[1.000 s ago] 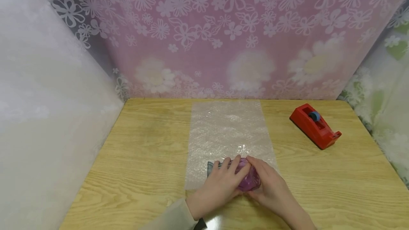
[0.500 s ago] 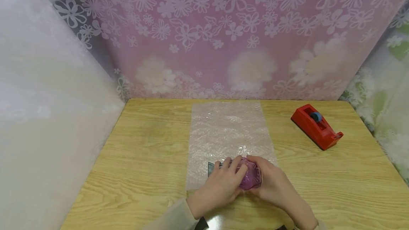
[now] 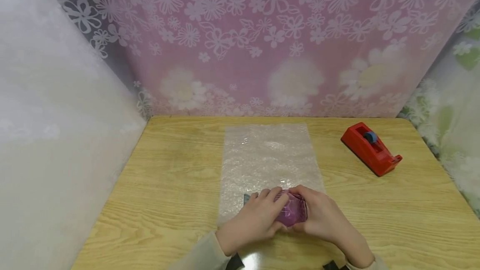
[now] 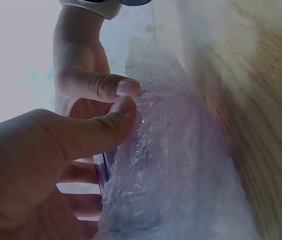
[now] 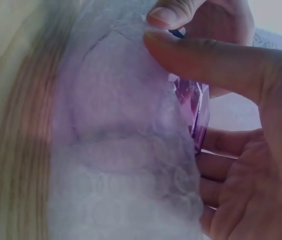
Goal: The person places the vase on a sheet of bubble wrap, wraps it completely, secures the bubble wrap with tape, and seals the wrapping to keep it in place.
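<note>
I grip the purple faceted piece between my left hand and right hand, thumbs close together on the bubble wrap, which spreads out beyond my grip; the red tape dispenser sits farther off, right of it

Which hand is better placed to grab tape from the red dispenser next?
Probably the right hand: it is nearer the red tape dispenser than the left hand, though both hold the purple object.
</note>
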A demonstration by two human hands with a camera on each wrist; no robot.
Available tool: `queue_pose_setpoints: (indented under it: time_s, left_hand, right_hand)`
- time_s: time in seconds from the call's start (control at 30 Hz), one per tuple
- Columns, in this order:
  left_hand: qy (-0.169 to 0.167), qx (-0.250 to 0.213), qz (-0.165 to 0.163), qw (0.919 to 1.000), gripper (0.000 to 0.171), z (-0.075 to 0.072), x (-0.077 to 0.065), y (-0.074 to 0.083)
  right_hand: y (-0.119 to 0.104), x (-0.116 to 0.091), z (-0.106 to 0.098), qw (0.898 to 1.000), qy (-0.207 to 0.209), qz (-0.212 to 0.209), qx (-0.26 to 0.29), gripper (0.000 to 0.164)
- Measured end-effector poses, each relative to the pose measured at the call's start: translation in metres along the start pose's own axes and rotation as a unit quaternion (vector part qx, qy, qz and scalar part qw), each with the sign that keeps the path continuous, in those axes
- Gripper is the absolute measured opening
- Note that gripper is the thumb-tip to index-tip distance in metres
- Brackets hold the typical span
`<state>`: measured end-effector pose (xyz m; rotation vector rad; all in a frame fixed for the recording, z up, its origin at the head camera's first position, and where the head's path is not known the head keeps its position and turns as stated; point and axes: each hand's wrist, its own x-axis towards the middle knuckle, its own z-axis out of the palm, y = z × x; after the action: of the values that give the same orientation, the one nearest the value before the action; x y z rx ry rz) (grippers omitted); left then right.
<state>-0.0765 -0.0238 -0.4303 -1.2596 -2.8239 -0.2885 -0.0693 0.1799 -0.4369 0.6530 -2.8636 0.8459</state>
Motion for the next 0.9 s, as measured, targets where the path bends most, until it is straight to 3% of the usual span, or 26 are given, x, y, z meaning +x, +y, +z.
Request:
queue_pose_setpoints:
  time_s: [0.17,0.4,0.6,0.9]
  left_hand:
    - [-0.013,0.002,0.002,0.9999,0.062,-0.002,0.001,-0.002]
    - [-0.051,-0.062,0.000,0.9968,0.076,-0.002,-0.002,-0.009]
    - [-0.024,-0.051,0.025,0.9981,0.070,-0.001,-0.004,-0.012]
    - [0.035,-0.034,0.049,0.9976,0.065,0.001,-0.008,-0.018]
  right_hand:
    - [-0.001,0.002,-0.002,1.000,-0.019,0.013,0.000,0.069]
    - [-0.003,0.002,-0.004,0.999,-0.041,0.033,0.015,0.066]
    - [0.003,0.006,-0.007,0.994,-0.072,0.047,0.067,0.059]
    - [0.006,0.021,-0.010,0.990,-0.111,0.036,0.084,0.052]
